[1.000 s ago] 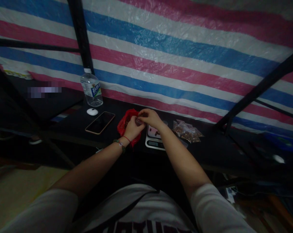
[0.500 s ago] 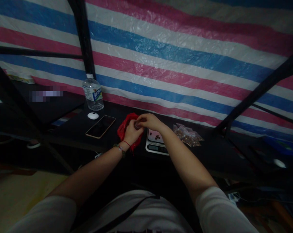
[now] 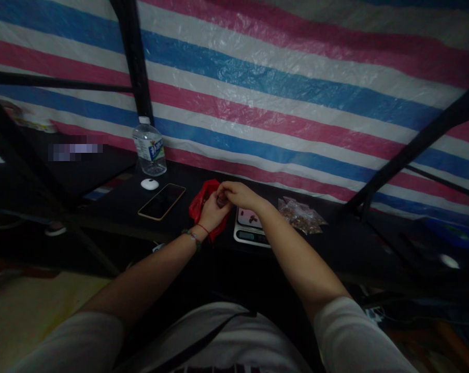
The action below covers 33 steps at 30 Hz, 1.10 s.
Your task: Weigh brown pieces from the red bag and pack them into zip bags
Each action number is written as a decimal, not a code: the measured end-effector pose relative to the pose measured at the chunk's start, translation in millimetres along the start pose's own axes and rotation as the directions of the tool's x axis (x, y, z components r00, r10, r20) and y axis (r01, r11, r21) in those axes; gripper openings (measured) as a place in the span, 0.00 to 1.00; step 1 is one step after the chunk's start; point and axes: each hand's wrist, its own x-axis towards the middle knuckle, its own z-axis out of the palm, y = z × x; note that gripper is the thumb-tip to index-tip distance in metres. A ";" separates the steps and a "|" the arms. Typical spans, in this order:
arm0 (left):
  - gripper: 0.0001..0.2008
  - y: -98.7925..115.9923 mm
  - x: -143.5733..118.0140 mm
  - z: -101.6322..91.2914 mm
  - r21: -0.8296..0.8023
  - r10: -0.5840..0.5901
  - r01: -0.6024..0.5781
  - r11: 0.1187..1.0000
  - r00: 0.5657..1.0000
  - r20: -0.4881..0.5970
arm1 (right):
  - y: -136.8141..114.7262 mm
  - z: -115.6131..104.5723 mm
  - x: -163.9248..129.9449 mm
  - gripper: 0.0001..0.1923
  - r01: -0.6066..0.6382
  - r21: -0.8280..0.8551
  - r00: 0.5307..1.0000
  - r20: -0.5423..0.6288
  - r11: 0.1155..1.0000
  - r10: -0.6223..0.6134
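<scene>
My left hand (image 3: 211, 213) and my right hand (image 3: 238, 195) meet over a red plastic bag (image 3: 200, 203) on the dark table (image 3: 335, 248). Both pinch something small and dark between the fingertips at the bag's mouth; what it is stays too dim to tell. Just right of the hands a small white scale (image 3: 249, 227) carries a few dark pieces on its platform. A clear packet of brown bits (image 3: 301, 215) lies further right.
A phone (image 3: 161, 201) lies face up left of the bag, with a small white round object (image 3: 150, 184) and a water bottle (image 3: 150, 148) behind it. A striped tarp (image 3: 281, 88) hangs as a back wall. Black frame bars (image 3: 413, 150) slant at both sides.
The view has shifted a little downward and the hands have drawn slightly closer together over the red bag. Nothing else on the table moved.
</scene>
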 end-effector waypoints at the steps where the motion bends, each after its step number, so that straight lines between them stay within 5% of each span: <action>1: 0.20 0.1 0.0 -0.1 0.006 -0.003 0.003 1.000 1.000 0.001 | -0.3 0.3 0.0 0.16 0.013 -0.001 1.000 -0.008 1.000 -0.013; 10: 0.19 7.8 -3.8 -2.0 0.070 0.003 -0.001 0.998 1.000 -0.023 | 4.3 -8.1 3.8 0.13 -0.027 -0.087 0.982 -0.187 0.996 0.011; 17: 0.23 10.2 -5.5 -2.0 0.006 0.043 -0.043 0.999 0.999 0.030 | 5.1 -1.7 7.1 0.11 -0.195 -0.229 0.980 -0.023 0.953 0.195; 24: 0.30 7.9 -4.2 -1.7 0.026 0.058 -0.060 0.998 0.996 0.071 | 3.1 4.3 11.3 0.10 -0.223 -0.353 0.968 0.034 0.909 0.250; 30: 0.38 5.1 -5.6 0.0 0.069 0.026 -0.029 0.997 0.999 0.041 | 6.9 -10.8 4.4 0.09 -0.230 -0.216 0.972 -0.098 0.949 0.214; 33: 0.33 5.8 -6.2 0.0 0.078 0.028 -0.029 0.997 1.000 0.015 | 8.1 -18.8 -4.0 0.10 -0.212 -0.166 0.973 -0.124 0.963 0.193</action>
